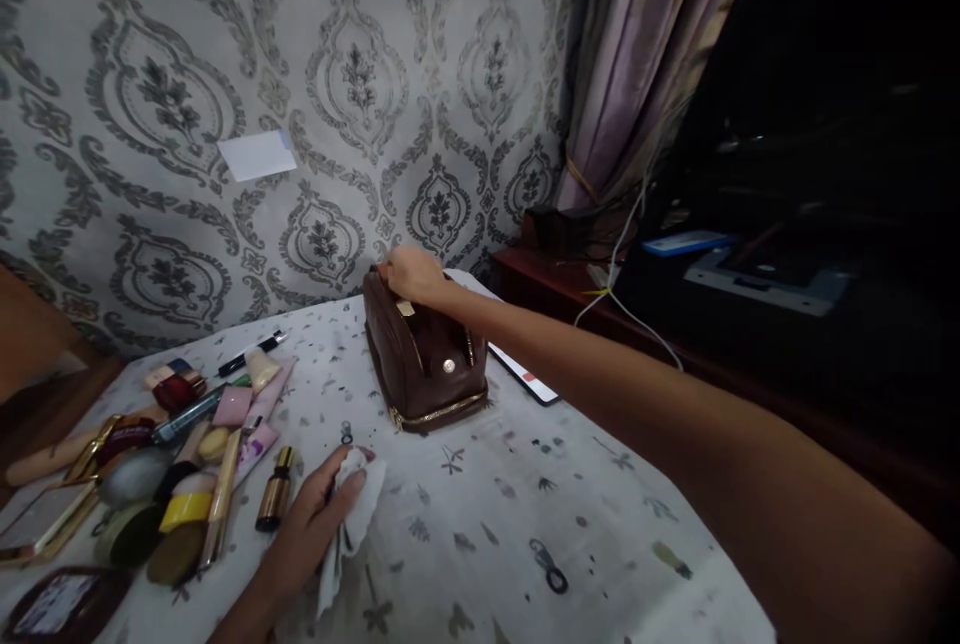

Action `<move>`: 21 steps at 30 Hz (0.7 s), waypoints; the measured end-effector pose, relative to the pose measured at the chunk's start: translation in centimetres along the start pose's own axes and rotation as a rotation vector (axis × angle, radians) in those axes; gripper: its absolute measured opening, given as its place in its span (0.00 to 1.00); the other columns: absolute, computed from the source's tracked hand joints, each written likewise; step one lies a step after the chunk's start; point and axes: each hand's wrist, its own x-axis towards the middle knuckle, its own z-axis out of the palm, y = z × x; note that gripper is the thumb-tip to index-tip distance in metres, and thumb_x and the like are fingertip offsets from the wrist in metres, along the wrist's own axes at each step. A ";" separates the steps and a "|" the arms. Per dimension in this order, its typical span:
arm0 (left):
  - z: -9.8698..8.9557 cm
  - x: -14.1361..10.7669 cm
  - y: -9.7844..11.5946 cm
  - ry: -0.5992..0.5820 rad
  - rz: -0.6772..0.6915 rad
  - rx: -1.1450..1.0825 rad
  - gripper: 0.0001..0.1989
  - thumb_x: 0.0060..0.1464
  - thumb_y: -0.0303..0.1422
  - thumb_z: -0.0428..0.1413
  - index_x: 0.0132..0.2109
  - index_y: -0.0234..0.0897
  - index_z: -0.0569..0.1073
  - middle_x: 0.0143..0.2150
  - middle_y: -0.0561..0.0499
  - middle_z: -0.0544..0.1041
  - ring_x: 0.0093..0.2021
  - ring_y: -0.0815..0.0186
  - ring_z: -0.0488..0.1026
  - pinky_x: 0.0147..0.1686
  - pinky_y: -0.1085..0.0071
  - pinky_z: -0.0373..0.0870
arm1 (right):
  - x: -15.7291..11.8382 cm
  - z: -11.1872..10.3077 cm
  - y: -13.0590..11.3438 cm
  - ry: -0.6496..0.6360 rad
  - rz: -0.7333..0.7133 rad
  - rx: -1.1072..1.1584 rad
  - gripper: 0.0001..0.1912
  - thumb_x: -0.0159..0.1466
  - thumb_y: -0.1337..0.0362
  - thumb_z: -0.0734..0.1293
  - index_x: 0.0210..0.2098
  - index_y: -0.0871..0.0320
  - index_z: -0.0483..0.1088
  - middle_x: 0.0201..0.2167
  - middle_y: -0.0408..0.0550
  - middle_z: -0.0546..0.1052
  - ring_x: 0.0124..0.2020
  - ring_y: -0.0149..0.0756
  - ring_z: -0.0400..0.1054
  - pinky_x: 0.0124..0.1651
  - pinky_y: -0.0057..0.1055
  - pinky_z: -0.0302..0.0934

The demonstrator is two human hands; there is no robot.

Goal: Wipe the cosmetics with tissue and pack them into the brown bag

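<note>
A dark brown makeup bag (427,389) with gold zips and a round snap stands open on the cloth-covered table. My right hand (414,276) reaches over it, closed at its far upper edge and seemingly gripping the rim; the fingertips are hidden. My left hand (319,509) pinches a crumpled white tissue (365,502) just above the cloth in front of the bag. Close by on the left stands a small gold-and-dark bottle (275,491). Beyond that bottle lies a pile of cosmetics, among them a yellow-banded jar (187,512) and a pink tube (271,392).
A phone or tablet with a white screen (525,373) lies partly behind the bag. White cables (624,234) hang over a dark red cabinet (517,269) at right, beside a large dark screen (810,154). Patterned wallpaper (360,84) backs the table.
</note>
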 end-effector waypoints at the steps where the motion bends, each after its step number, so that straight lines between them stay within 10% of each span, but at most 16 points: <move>1: 0.0 0.0 0.2 -0.015 0.025 0.010 0.29 0.54 0.53 0.57 0.56 0.37 0.74 0.34 0.51 0.77 0.36 0.60 0.73 0.36 0.72 0.69 | -1.2 -0.2 -0.5 0.045 -0.037 0.013 0.15 0.70 0.69 0.58 0.52 0.63 0.71 0.51 0.59 0.75 0.54 0.47 0.69 0.56 0.44 0.63; 7: -0.1 0.3 1.2 0.016 0.185 0.102 0.20 0.57 0.48 0.54 0.44 0.38 0.79 0.45 0.47 0.80 0.48 0.54 0.73 0.51 0.66 0.67 | -11.7 5.5 -2.3 0.040 -0.563 0.422 0.15 0.65 0.73 0.60 0.46 0.59 0.75 0.41 0.50 0.79 0.39 0.36 0.74 0.44 0.30 0.67; 15: 0.1 1.0 1.9 0.184 0.275 -0.004 0.20 0.59 0.46 0.50 0.44 0.36 0.76 0.42 0.46 0.79 0.44 0.58 0.73 0.49 0.66 0.68 | -16.4 13.2 -3.6 -0.003 -0.308 0.783 0.15 0.70 0.60 0.59 0.51 0.58 0.71 0.45 0.52 0.78 0.46 0.38 0.73 0.49 0.35 0.68; 21: -1.4 0.7 0.5 0.474 0.076 -0.378 0.22 0.56 0.52 0.55 0.42 0.36 0.74 0.46 0.45 0.77 0.52 0.58 0.70 0.53 0.66 0.67 | -17.8 16.3 -6.2 -0.067 -0.363 0.764 0.28 0.70 0.54 0.59 0.66 0.57 0.57 0.64 0.59 0.66 0.64 0.45 0.62 0.65 0.46 0.58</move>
